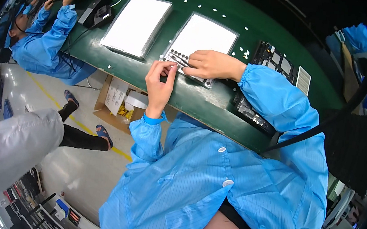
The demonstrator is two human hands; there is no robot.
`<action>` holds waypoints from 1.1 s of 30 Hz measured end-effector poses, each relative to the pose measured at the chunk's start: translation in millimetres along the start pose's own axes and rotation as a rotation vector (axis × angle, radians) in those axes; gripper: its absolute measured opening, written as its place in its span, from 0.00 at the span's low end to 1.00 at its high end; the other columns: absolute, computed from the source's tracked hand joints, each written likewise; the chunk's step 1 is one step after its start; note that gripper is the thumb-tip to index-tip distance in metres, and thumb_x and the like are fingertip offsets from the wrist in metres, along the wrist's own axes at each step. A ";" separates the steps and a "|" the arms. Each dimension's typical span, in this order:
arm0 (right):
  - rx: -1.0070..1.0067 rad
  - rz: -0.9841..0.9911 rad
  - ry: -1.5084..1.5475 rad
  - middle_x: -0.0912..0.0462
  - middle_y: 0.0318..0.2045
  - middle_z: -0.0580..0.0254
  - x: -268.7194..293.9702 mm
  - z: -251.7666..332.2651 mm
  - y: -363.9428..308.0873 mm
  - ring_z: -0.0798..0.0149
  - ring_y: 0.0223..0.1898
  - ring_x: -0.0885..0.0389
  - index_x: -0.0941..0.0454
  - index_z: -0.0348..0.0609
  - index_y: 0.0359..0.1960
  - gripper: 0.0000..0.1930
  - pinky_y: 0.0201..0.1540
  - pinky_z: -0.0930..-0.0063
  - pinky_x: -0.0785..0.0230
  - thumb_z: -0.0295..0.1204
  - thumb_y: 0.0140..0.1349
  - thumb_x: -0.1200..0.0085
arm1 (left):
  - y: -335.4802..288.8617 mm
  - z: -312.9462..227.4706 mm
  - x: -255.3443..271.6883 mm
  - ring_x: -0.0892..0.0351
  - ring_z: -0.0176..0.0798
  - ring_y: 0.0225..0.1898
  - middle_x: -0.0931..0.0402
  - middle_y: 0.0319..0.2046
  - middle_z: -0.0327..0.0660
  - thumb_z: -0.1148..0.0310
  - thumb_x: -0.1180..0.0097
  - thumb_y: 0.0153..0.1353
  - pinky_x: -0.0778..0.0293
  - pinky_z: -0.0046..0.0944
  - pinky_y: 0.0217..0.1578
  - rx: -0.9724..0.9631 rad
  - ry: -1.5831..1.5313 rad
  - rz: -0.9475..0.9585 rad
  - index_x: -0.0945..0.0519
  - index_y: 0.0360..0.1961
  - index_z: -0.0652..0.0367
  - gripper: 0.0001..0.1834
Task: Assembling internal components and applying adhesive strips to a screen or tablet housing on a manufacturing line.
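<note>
My right hand (213, 64) is closed round a pair of black tweezers (179, 60), whose tips point left toward my other hand. Just left of those tips, my left hand (158, 86) has thumb and forefinger pinched together. Something small and pale may sit in that pinch, too small to name. Both hands are over the near end of a clear tray (208, 83) holding rows of small round black pieces (177, 52). A bright white sheet or panel (207, 35) covers the tray's far part. My right hand hides some of the rows.
Another white-topped tray (137, 25) lies to the left, with a black device (97, 11) beyond it. White scraps (245, 54) dot the green bench (220, 101). Black electronic units (275, 59) stand at right. A cardboard box (110, 118) sits below; two other people are at left.
</note>
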State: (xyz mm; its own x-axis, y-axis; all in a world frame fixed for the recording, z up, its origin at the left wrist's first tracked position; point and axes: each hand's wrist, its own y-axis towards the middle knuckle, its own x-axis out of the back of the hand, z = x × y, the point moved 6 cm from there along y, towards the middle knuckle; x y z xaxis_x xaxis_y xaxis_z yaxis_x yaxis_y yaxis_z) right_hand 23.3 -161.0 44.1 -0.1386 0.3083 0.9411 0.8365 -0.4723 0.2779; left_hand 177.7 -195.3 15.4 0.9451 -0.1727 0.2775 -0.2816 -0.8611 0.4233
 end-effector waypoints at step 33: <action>-1.068 -0.685 1.215 0.17 0.33 0.57 -12.6 -63.6 -69.2 0.70 0.36 0.15 0.33 0.40 0.41 0.16 0.37 0.76 0.23 0.20 0.57 0.39 | 46.6 -39.3 -64.8 0.24 0.36 0.26 0.20 0.29 0.39 0.77 0.32 0.54 0.31 0.36 0.29 -0.174 0.334 0.299 0.16 0.32 0.59 0.06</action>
State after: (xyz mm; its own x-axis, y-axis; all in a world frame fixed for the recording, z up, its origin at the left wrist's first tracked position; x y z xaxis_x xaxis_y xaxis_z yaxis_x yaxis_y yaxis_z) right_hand -66.6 -184.7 25.2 -0.9839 0.1650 0.0694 -0.1508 -0.9730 0.1745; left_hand 96.8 -205.5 51.1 0.7215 -0.2124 0.6591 -0.5831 -0.6997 0.4128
